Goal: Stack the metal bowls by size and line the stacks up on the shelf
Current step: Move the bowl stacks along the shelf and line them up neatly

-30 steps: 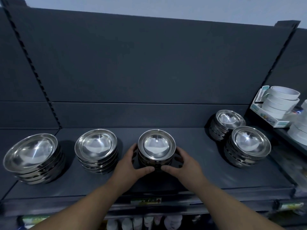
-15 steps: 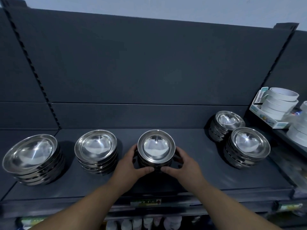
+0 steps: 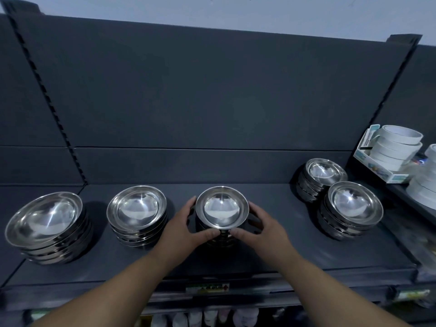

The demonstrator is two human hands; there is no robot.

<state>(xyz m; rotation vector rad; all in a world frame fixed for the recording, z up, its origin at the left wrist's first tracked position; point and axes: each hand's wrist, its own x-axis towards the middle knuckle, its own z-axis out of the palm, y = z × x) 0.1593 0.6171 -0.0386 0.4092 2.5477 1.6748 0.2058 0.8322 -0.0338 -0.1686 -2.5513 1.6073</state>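
Observation:
Several stacks of shiny metal bowls stand on a dark shelf [image 3: 271, 258]. The middle stack [image 3: 221, 210] is the smallest in width; my left hand [image 3: 182, 228] and my right hand [image 3: 262, 228] wrap its two sides, thumbs nearly meeting in front. To its left stand a medium stack [image 3: 137, 212] and, at the far left, a large stack [image 3: 46, 224]. At the right are a front stack [image 3: 352, 207] and a smaller stack [image 3: 322, 177] behind it, touching or nearly so.
White tape rolls [image 3: 396, 147] in a card box sit on the neighbouring shelf at the right, with more white rolls [image 3: 424, 182] beside them. The shelf's front edge carries a price label [image 3: 207, 287]. Bottles show on the shelf below.
Both hands stay on the middle stack, which has barely shifted. The view has tilted slightly.

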